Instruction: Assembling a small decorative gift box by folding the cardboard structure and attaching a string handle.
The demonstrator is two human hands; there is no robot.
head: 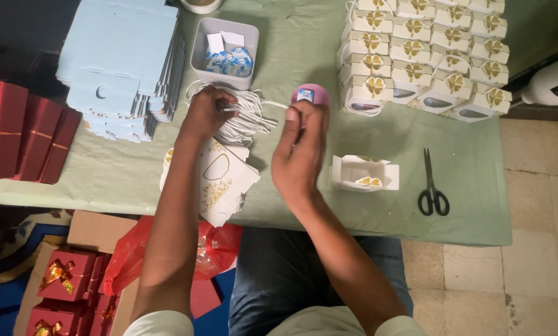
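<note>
The left hand [205, 112] pinches a white cord [273, 104] out of the cord bundle [245, 118] lying under it, and the right hand [301, 146] pinches the other end. In my judgement the cord can catch in the bundle and drag it, or knock the pink roll [310, 94] just beyond the right fingers.

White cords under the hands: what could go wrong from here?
1. The left hand and right hand stretch one strand from the loose cord bundle; neighbouring strands may tangle or drag out.
2. The pink tub stands right by the right hand's fingers and might get knocked.
3. The flat box pile overhangs the table edge and could slip off.
</note>
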